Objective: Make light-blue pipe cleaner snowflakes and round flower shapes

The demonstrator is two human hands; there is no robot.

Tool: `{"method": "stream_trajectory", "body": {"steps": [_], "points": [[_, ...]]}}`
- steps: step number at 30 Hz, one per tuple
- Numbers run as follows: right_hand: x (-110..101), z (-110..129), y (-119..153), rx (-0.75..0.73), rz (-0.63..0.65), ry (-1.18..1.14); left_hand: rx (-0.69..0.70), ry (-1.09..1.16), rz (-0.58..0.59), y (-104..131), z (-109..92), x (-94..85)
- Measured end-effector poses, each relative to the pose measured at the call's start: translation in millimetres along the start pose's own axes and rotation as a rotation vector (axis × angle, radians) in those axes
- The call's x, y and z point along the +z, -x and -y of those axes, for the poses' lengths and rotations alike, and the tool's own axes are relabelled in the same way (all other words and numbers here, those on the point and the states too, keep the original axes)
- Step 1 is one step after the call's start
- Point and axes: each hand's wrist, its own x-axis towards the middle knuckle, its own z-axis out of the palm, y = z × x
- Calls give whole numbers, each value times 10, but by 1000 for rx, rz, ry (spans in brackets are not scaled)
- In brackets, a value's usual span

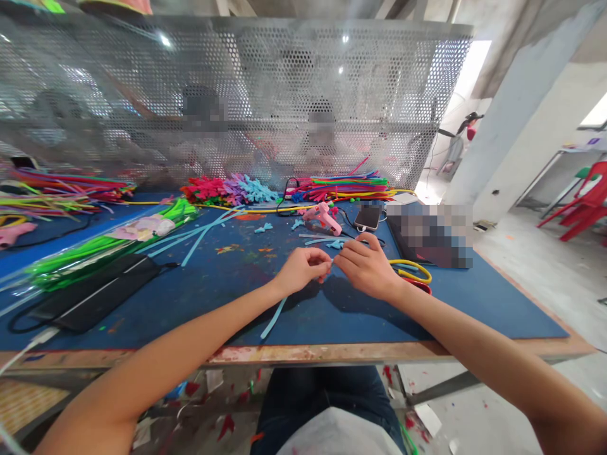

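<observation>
Over the middle of the blue table mat, my left hand is closed around a light blue pipe cleaner, whose free end hangs down toward the front edge. My right hand meets it fingertip to fingertip, its fingers closed too; what they pinch is too small to make out. Just beyond the hands lie short light blue pieces and a pink glue gun. Yellow-handled scissors rest partly behind my right hand. Longer light blue pipe cleaners are spread to the left.
A black pouch and a bagged green bundle lie at left. Red, purple and blue twisted pieces and a multicoloured bundle line the perforated metal screen. A phone and a dark flat object are at right.
</observation>
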Motion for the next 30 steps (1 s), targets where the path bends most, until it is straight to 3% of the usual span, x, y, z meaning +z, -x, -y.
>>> {"method": "stream_trajectory", "body": {"steps": [4, 7, 10, 13, 15, 18, 20, 23, 26, 30], "points": [[1, 115, -25, 230, 19, -213, 464, -624, -97, 51, -33, -46], [8, 152, -30, 428, 87, -481, 766, -872, 44, 55, -47, -127], [25, 139, -20, 686, 231, -960, 876, -862, 235, 57, -69, -222], [32, 118, -23, 870, 325, -1543, 755, -680, 239, 82, -113, -255], [29, 120, -41, 936, 306, -1866, 575, -522, 91, 100, -145, -213], [39, 152, -80, 997, 162, -2150, 321, -224, -219, 97, -170, -81], [62, 179, -98, 996, 92, -2191, 202, 64, -286, 69, -157, 2], [101, 214, -99, 988, 57, -2158, 90, 346, -177, 13, -105, 61], [120, 233, -91, 991, 23, -2075, 56, 369, -138, -19, -56, 56], [116, 214, -94, 917, -2, -1793, 24, 378, -130, -12, -37, 43]]}}
